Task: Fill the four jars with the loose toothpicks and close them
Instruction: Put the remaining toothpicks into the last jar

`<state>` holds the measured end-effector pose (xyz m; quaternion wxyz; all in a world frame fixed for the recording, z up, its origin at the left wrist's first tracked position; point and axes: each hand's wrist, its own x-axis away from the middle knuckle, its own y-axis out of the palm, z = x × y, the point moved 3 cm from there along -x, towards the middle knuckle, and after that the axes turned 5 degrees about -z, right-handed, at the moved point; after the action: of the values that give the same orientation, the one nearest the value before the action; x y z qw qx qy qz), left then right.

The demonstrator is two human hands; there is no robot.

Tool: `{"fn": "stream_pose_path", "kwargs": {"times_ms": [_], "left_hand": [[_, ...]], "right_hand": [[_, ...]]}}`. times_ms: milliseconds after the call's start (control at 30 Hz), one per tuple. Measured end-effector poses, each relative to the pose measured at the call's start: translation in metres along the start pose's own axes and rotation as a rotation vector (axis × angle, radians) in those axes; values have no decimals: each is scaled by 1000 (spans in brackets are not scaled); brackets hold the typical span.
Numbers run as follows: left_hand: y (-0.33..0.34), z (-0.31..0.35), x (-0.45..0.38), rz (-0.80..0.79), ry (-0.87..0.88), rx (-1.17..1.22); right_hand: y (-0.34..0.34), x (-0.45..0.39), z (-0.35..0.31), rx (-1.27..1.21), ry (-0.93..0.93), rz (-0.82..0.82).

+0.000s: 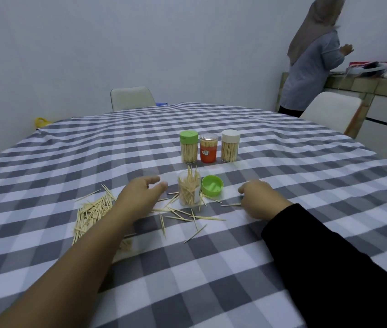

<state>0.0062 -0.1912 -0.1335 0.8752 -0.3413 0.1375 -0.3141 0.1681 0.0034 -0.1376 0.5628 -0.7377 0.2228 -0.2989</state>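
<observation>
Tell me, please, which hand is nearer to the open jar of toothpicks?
Left. The left hand is just beside the open jar on its left; the right hand sits farther away on the other side, beyond the green lid.

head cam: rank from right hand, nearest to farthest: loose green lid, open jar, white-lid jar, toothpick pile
From the right hand:
1. Loose green lid, just to its left, lying open side up.
2. Open jar, left of that lid, toothpicks sticking out.
3. White-lid jar, behind, right end of the closed row.
4. Toothpick pile, far left, beyond the left hand.
</observation>
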Motion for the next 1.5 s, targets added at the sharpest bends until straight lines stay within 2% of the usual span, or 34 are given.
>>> {"fn": "stream_pose_path", "kwargs": {"times_ms": [133,233,367,500,600,933,1300,1367,1500], "left_hand": [[5,-7,7,-178,23,-256],[12,-7,13,-165,85,-346],[22,-6,23,-127,191,-299],[29,6,33,-209,218,-607],[38,7,34,-231,200,-692],[41,5,28,-136,235,-632],[43,6,16,-59,259,-610],[45,9,11,-65,271,-625],[51,16,-4,-177,323,-635]], "right_hand": [[4,3,2,53,-5,25],[8,3,-11,40,-76,73],[12,12,-39,-64,-158,9],[14,21,-49,-257,-212,-47],[18,20,-50,-341,-204,-26],[25,-2,-62,-323,-231,157],[33,-13,-76,-403,-119,332],[33,-14,-75,-447,-116,332],[28,-14,-63,-666,-107,298]]}}
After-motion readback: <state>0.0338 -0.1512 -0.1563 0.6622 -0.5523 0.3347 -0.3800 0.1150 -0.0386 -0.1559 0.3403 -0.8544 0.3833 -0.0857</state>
